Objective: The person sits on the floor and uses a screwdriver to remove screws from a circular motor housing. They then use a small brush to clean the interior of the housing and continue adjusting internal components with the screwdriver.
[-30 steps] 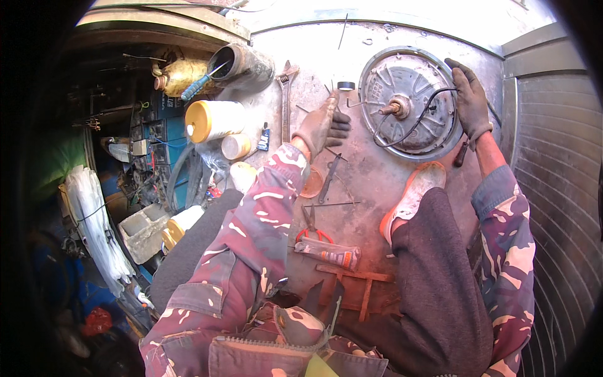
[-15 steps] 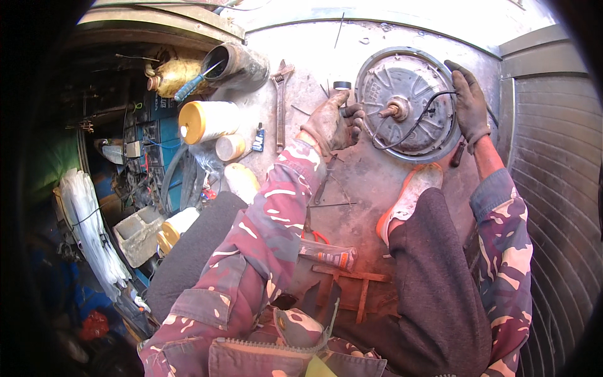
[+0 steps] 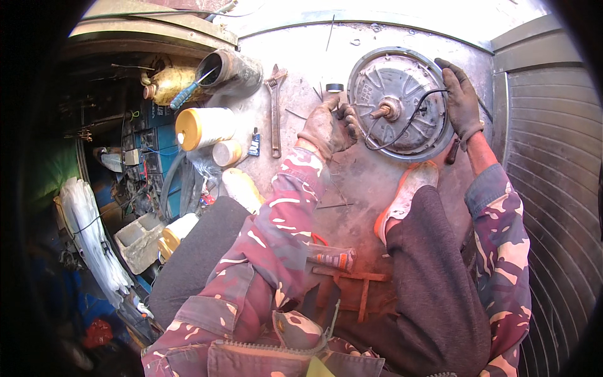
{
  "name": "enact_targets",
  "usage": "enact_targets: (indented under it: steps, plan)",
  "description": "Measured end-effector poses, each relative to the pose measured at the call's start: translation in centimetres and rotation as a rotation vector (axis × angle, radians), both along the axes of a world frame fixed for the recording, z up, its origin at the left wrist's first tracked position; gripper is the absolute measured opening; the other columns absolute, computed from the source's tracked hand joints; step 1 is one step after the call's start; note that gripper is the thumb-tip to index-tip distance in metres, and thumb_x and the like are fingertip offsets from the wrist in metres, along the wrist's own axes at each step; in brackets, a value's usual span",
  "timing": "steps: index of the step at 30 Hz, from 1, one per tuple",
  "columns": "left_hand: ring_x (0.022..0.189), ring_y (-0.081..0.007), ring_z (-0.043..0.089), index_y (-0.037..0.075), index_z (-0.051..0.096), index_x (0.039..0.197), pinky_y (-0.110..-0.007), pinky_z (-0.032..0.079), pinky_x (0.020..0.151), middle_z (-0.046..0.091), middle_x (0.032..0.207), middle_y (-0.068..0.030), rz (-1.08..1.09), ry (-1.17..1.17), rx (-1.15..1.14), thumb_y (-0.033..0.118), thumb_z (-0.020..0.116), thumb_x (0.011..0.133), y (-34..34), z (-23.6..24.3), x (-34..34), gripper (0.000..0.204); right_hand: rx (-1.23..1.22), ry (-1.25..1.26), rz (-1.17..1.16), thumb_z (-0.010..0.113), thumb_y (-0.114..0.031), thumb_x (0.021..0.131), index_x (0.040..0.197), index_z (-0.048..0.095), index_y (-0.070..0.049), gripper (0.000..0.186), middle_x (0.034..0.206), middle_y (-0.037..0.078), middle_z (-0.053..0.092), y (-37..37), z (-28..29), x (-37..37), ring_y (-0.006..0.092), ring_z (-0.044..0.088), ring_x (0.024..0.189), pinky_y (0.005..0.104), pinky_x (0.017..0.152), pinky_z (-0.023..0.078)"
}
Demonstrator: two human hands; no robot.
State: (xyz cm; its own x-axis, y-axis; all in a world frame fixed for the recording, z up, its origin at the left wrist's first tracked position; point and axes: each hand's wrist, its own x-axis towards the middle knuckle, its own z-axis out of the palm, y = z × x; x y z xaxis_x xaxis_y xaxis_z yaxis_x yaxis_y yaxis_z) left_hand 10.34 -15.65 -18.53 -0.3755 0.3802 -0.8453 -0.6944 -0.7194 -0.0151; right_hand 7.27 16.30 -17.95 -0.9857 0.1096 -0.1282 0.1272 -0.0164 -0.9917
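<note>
A round grey hub motor (image 3: 377, 75) lies on the floor ahead, its rusty axle (image 3: 384, 110) pointing up and towards the left. From the axle a black cable (image 3: 411, 124) loops across the face to the right rim. My gloved right hand (image 3: 463, 103) grips that rim, with the cable passing by its palm. At the left rim is my gloved left hand (image 3: 328, 127), fingers curled together; what they hold, if anything, is hidden. Just beyond its fingers sits a black roll of tape (image 3: 335, 88).
Left of my hands lie an adjustable wrench (image 3: 275, 113), a small dark bottle (image 3: 254, 142), a yellow-lidded tub (image 3: 207, 128) and a dark metal cylinder (image 3: 242, 74) with a blue-handled screwdriver (image 3: 185, 95). A dark-handled tool (image 3: 452, 152) lies near the motor. A ribbed shutter (image 3: 553, 151) bounds the right.
The whole view has shifted slightly, so things appear a little farther left. Both hands keep nearly the same places beside the hub motor.
</note>
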Motion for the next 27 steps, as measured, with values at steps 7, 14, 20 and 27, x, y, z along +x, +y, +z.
enact_targets:
  steps: [7,14,20,27]
  plan:
    - [0.063,-0.0117,0.055,0.013,0.062,0.084,-0.030,0.045,0.060,0.059,0.074,0.0044,-0.025,-0.014,0.258,0.029,0.050,0.105,-2.2,-1.8,0.4,0.029,0.082,0.029,0.007,0.058,-0.028,0.110,0.137,0.063,0.001,0.040,0.134,0.012,0.067,0.2,0.3,0.3,0.0173,0.061,0.124,0.0296,0.109,0.046]
    - [0.061,-0.0114,0.054,0.013,0.063,0.084,-0.030,0.044,0.060,0.060,0.075,0.0048,0.037,0.004,0.290,0.027,0.051,0.104,-2.0,-1.8,1.3,0.027,-0.060,0.032,0.007,0.057,-0.025,0.111,0.140,0.059,0.003,0.040,0.136,0.012,0.065,0.2,0.1,0.9,0.0172,0.060,0.126,0.0301,0.111,0.045]
    - [0.061,-0.0101,0.054,0.019,0.058,0.083,-0.028,0.043,0.056,0.059,0.076,0.0044,-0.003,-0.041,0.223,0.028,0.058,0.103,-2.2,-1.1,0.9,0.023,-0.042,0.065,0.029,0.058,-0.026,0.111,0.139,0.061,0.000,0.039,0.134,0.011,0.066,0.4,-0.4,1.0,0.0160,0.061,0.122,0.0294,0.108,0.047]
    - [0.064,-0.0172,0.060,0.005,0.064,0.096,-0.032,0.052,0.058,0.065,0.082,-0.0059,-0.215,0.095,-0.291,0.042,0.051,0.110,-0.3,0.7,1.6,0.041,-0.027,0.066,0.021,0.057,-0.028,0.110,0.137,0.063,0.000,0.039,0.129,0.010,0.069,0.5,-0.8,0.9,0.0147,0.064,0.115,0.0280,0.103,0.050]
